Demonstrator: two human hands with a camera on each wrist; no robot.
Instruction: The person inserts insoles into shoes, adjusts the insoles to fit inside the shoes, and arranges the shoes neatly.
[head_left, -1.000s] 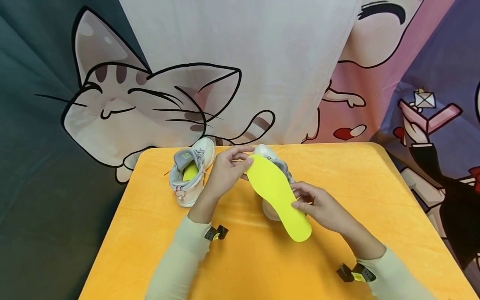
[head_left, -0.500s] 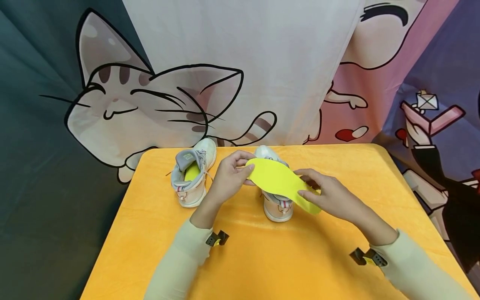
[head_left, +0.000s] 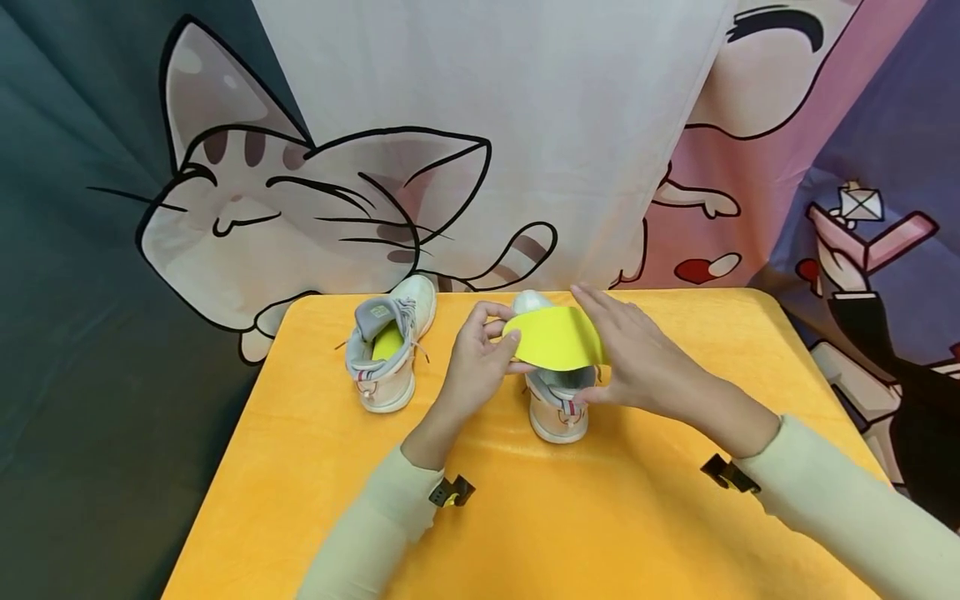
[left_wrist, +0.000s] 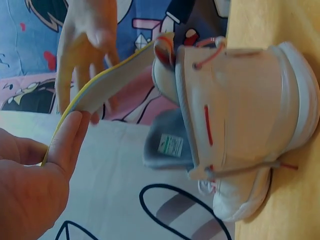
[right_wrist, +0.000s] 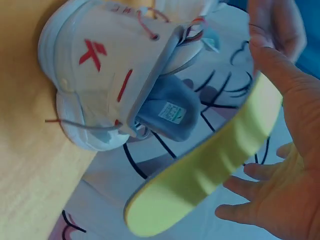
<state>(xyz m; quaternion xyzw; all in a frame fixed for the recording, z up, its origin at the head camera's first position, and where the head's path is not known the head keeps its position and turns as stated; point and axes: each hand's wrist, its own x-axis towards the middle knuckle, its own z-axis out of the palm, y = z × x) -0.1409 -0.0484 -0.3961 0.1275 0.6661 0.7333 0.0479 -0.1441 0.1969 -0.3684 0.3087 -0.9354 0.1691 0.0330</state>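
My left hand [head_left: 480, 354] pinches one end of a yellow-green insole [head_left: 558, 337] between thumb and fingers, just above the opening of a pale sneaker [head_left: 558, 421]. The insole bows lengthwise; its greyish underside shows in the left wrist view. My right hand [head_left: 637, 350] is beside the insole's other side, its fingers spread and fairly straight. In the right wrist view those fingers [right_wrist: 240, 190] lie along the insole's edge without curling round it; whether they touch it is unclear. The sneaker stands upright, toe pointing away, its grey tongue [right_wrist: 175, 110] raised.
A matching sneaker [head_left: 390, 392] stands to the left, a yellow-green insole [head_left: 387, 342] lying inside it. Both shoes are on an orange-covered table [head_left: 480, 533] near its far edge. Behind the table hangs a cartoon-printed curtain [head_left: 570, 125].
The insole has gone from tilted flat toward the camera to bowed over the right sneaker. My right hand has released its grip and spread its fingers; my left hand still pinches its end.
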